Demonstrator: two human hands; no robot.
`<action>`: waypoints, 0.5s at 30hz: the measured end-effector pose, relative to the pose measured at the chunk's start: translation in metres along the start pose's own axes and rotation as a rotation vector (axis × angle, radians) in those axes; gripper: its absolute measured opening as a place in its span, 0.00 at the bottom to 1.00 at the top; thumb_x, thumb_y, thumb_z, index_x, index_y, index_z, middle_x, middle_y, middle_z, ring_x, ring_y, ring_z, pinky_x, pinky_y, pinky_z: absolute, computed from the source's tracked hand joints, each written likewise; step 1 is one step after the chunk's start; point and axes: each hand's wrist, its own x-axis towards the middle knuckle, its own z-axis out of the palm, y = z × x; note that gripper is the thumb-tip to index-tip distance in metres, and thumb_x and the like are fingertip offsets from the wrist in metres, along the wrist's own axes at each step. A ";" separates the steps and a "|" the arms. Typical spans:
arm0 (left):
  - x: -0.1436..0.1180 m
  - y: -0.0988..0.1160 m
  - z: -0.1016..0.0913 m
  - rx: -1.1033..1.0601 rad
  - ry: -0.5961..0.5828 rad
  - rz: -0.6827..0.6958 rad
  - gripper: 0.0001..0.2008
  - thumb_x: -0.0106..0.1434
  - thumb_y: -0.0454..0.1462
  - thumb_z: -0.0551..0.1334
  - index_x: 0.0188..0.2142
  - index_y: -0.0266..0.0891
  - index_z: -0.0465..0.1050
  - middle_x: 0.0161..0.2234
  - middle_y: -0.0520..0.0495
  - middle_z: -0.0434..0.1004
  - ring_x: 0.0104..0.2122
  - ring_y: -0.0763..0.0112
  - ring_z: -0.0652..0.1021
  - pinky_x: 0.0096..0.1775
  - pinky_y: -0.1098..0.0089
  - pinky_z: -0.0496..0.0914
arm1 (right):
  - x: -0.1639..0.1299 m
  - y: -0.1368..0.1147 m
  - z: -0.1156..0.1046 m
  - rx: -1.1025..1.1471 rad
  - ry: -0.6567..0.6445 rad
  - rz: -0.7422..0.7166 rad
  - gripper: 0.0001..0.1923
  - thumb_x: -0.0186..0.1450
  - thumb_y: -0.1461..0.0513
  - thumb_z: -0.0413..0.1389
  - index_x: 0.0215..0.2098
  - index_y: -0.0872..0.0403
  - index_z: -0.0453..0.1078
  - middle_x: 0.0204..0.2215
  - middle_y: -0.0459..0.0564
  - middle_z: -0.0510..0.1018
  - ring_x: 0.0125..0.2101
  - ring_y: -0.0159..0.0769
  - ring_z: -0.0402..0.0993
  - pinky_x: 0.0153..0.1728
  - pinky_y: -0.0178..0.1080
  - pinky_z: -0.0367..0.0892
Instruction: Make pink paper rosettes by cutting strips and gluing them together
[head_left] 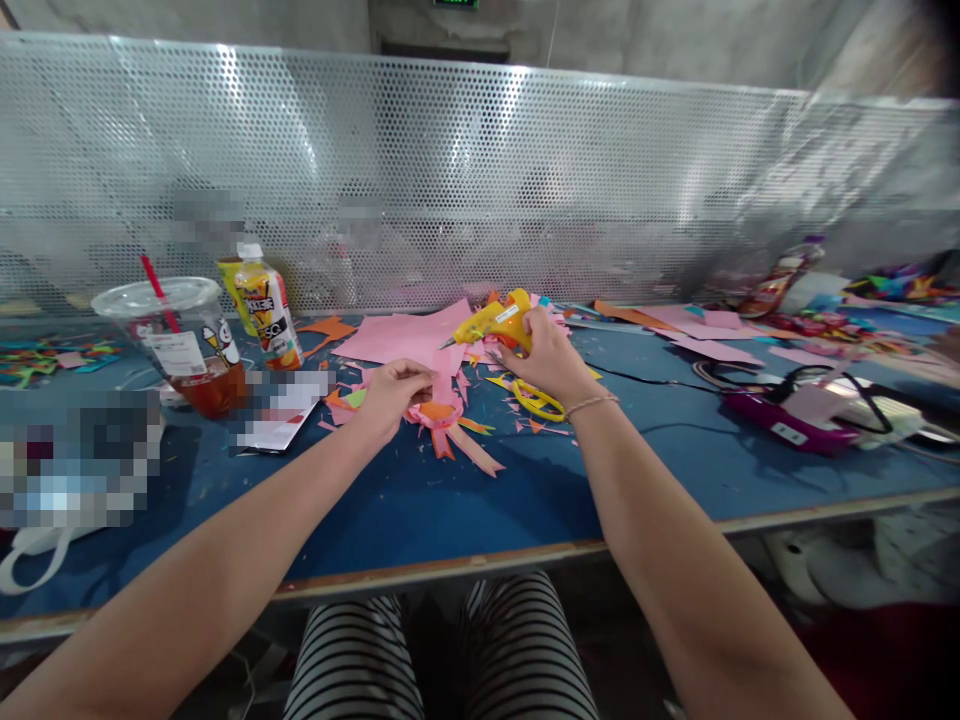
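Fingers of the right hand clamp the yellow glue gun, nozzle aimed just above the pink paper flower, which the left hand pinches steady on the desk.

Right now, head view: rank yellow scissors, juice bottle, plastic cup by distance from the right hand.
1. yellow scissors: just below the right hand, partly under it.
2. juice bottle: far left, by the mesh wall.
3. plastic cup: farther left still, with a red straw.
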 end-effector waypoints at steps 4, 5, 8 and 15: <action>0.000 0.000 0.000 0.000 0.006 -0.001 0.10 0.40 0.36 0.68 0.22 0.35 0.70 0.19 0.53 0.70 0.20 0.79 0.70 0.27 0.73 0.66 | 0.000 0.000 0.000 -0.003 0.003 -0.002 0.14 0.56 0.58 0.53 0.30 0.51 0.48 0.27 0.46 0.60 0.28 0.36 0.62 0.28 0.40 0.61; 0.001 0.000 0.000 -0.001 0.005 0.005 0.09 0.40 0.35 0.68 0.22 0.35 0.71 0.19 0.53 0.70 0.20 0.79 0.70 0.27 0.73 0.66 | 0.000 0.000 0.000 -0.004 0.001 -0.001 0.14 0.56 0.58 0.53 0.30 0.51 0.48 0.27 0.46 0.60 0.28 0.36 0.62 0.28 0.40 0.61; 0.002 -0.001 -0.002 -0.008 -0.001 0.021 0.09 0.41 0.35 0.68 0.22 0.35 0.71 0.20 0.53 0.70 0.20 0.79 0.70 0.26 0.74 0.65 | 0.000 0.002 0.001 -0.006 0.000 0.000 0.14 0.57 0.58 0.53 0.31 0.51 0.49 0.26 0.46 0.60 0.27 0.36 0.62 0.27 0.40 0.60; 0.002 -0.001 -0.004 -0.009 -0.006 0.027 0.09 0.41 0.35 0.68 0.23 0.35 0.71 0.20 0.53 0.71 0.21 0.78 0.70 0.27 0.73 0.66 | 0.000 0.007 0.000 0.010 0.016 0.006 0.12 0.57 0.58 0.53 0.32 0.51 0.51 0.26 0.46 0.59 0.28 0.36 0.62 0.26 0.39 0.58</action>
